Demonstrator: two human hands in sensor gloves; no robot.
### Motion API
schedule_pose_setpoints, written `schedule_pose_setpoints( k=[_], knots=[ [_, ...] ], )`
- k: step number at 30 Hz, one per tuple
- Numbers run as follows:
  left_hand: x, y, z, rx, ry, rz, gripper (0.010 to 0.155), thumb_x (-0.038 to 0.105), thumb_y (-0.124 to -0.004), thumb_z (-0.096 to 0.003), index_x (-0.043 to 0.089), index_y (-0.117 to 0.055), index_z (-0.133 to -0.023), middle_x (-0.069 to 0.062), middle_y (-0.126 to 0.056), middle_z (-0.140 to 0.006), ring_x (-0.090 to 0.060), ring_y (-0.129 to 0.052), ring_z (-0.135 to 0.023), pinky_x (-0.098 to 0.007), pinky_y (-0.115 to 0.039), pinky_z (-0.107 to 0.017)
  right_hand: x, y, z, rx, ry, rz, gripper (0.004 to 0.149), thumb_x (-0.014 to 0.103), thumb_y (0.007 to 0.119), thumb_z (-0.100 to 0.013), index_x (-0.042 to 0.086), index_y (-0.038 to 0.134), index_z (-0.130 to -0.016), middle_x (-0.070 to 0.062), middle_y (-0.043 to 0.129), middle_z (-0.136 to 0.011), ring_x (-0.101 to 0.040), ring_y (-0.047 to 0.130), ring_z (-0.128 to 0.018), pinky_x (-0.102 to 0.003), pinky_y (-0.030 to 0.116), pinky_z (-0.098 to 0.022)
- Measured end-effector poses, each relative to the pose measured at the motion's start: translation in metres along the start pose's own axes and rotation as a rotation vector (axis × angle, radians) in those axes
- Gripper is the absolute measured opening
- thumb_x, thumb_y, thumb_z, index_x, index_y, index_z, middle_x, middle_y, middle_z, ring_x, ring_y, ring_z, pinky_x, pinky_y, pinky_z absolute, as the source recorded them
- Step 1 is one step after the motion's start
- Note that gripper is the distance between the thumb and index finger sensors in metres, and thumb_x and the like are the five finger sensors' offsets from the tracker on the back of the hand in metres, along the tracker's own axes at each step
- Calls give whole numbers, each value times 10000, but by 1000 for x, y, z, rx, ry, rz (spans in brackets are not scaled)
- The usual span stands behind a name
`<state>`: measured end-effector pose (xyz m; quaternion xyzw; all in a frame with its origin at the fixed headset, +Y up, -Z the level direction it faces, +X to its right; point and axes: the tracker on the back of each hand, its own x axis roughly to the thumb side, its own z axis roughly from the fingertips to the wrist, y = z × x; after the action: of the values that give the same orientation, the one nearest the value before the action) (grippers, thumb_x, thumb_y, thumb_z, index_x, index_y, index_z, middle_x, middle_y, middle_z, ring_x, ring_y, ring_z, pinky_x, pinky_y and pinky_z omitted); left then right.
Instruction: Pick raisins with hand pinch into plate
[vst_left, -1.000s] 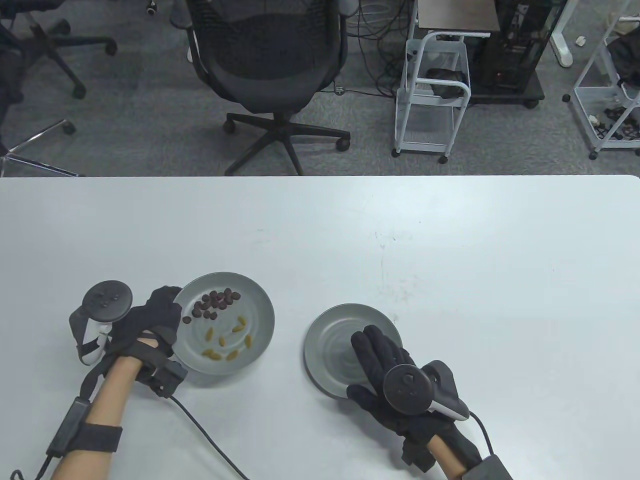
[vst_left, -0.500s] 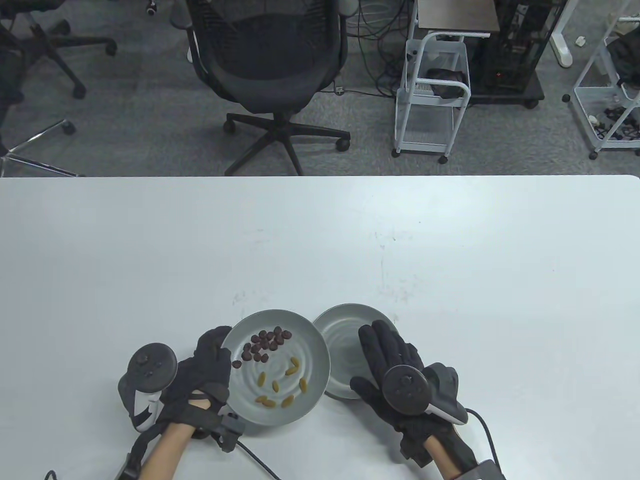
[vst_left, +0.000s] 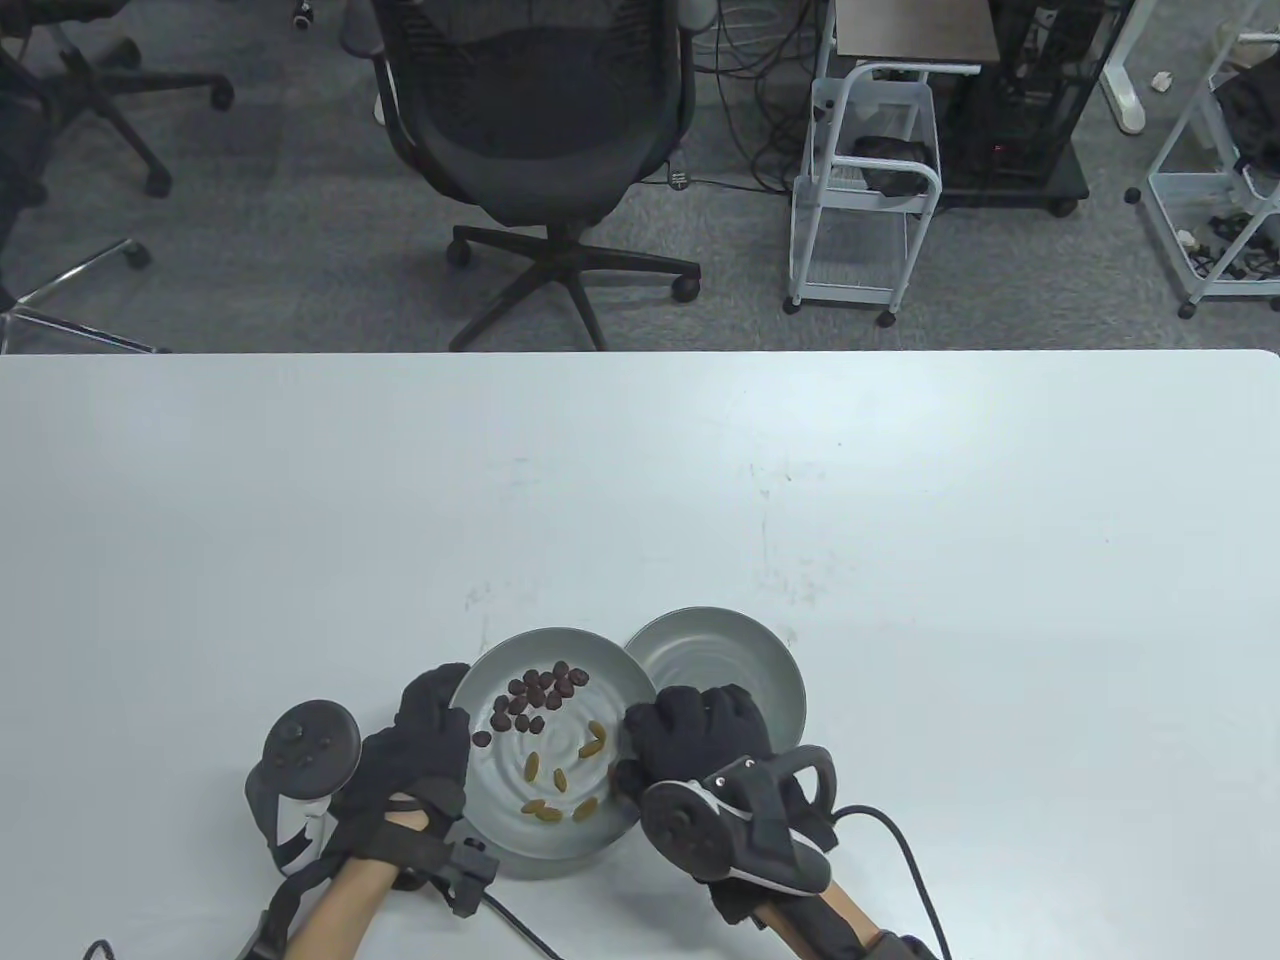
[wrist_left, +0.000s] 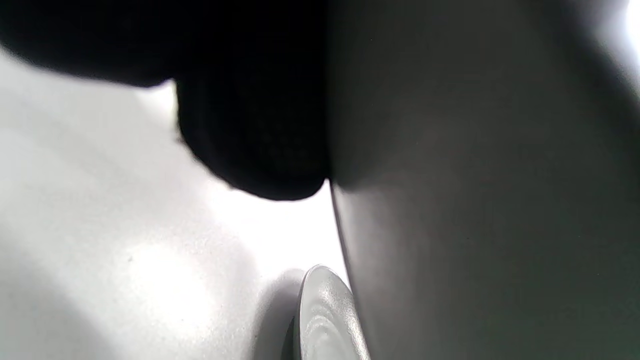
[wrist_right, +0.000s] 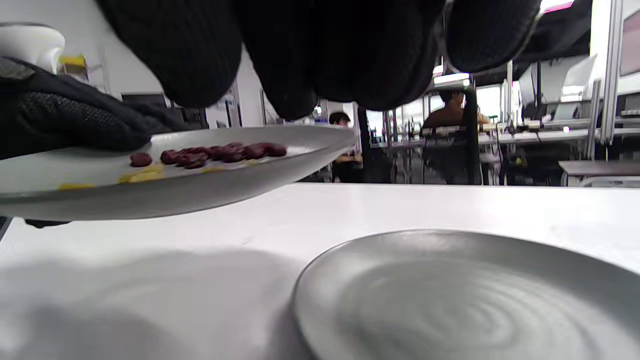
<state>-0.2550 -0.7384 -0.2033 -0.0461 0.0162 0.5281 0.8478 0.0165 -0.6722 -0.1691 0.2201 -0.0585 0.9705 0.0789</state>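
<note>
While your left hand (vst_left: 425, 745) grips the near-left rim of the loaded plate (vst_left: 600, 675), holding it raised off the counter (vst_left: 300, 520), your right hand (vst_left: 700, 735) has left the empty plate (vst_left: 770, 665). It now curls, fingers bent and holding nothing, over the loaded plate's right edge. Dark raisins (vst_left: 535, 695) cluster at the far side, yellow ones (vst_left: 570, 790) nearer you. The loaded plate has come rightward, overlapping the empty one, so a pinch looks imminent.

Overhead table view; two low wrist close-ups
</note>
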Motion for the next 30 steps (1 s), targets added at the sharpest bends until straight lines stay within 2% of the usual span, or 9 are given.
schedule_pose_setpoints(
  k=[4, 7, 13, 19, 26, 30],
  knots=[
    [0, -1, 0, -6, 9, 6, 560, 329, -671, -478, 130, -598, -996, -133, -937, -733, -216, -1091, -194, -346, -939, -84, 14, 5, -13, 104, 22, 115, 524, 480, 844, -472, 151, 864, -879, -136, 806, -864, -345, 868, -637, -660, 663, -647],
    [0, 0, 1, -6, 8, 14, 557, 328, -669, -476, 130, -598, -993, -128, -936, -736, -217, -1093, -198, -348, -941, -88, 17, 14, -13, 115, 28, 109, 529, 484, 856, -464, 145, 875, -868, -139, 810, -856, -350, 862, -630, -670, 652, -647],
    [-2, -3, -1, -13, 19, 16, 560, 325, -666, -472, 116, -595, -987, -141, -931, -729, -221, -1091, -185, -344, -941, -79, 19, 25, -7, 64, 9, 180, 513, 468, 865, -459, 158, 872, -867, -127, 814, -854, -342, 862, -637, -691, 616, -657],
    [-5, -7, -2, -33, 27, -1, 558, 322, -665, -470, 112, -599, -982, -149, -929, -723, -231, -1085, -181, -351, -937, -80, 23, 37, 2, 16, -80, 196, 414, 378, 881, -463, 161, 911, -815, -113, 851, -801, -318, 883, -604, -685, 627, -657],
    [-6, -10, -3, -42, 17, 27, 555, 320, -658, -474, 120, -591, -987, -145, -921, -732, -237, -1077, -198, -361, -929, -98, 22, 34, 6, -8, -114, 195, 417, 368, 876, -466, 147, 901, -818, -125, 847, -796, -316, 880, -599, -684, 625, -665],
    [-5, -11, -4, -38, -6, 53, 553, 317, -654, -475, 128, -588, -990, -146, -911, -743, -254, -1067, -222, -382, -919, -124, 20, 31, 9, -69, -129, 169, 418, 370, 872, -465, 151, 898, -821, -120, 850, -798, -312, 887, -603, -682, 628, -667]
  ],
)
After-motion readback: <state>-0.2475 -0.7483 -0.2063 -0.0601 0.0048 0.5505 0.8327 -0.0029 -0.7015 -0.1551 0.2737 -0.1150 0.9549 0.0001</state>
